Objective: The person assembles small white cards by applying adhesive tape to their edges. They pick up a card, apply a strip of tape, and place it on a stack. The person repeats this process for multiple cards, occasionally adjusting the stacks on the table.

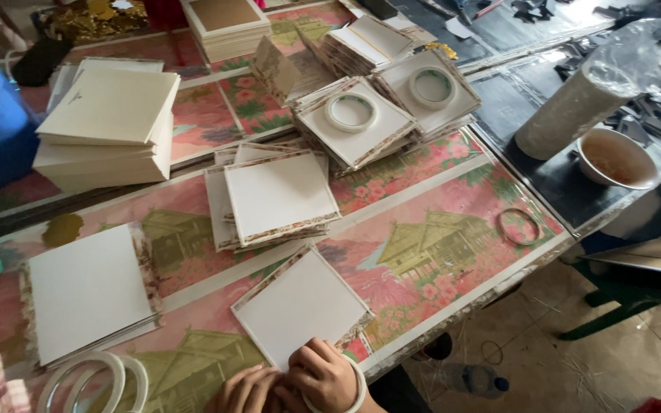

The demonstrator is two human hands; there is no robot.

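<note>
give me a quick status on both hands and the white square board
Left hand and right hand together, fingers pressing the near corner of the white square board. Board flat on the patterned table. Tape rolls lie left, apart.

White square board [300, 304], patterned edging, flat at table's near edge.

Soft, even daylight over my table; glare on the plastic wrap [636, 46] at two o'clock, edges slightly bowed.

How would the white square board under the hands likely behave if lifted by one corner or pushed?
The white square board looks flat and thin, so probably stiff and light. Lying flat on the glossy patterned table, it would likely slide, not roll.
</note>
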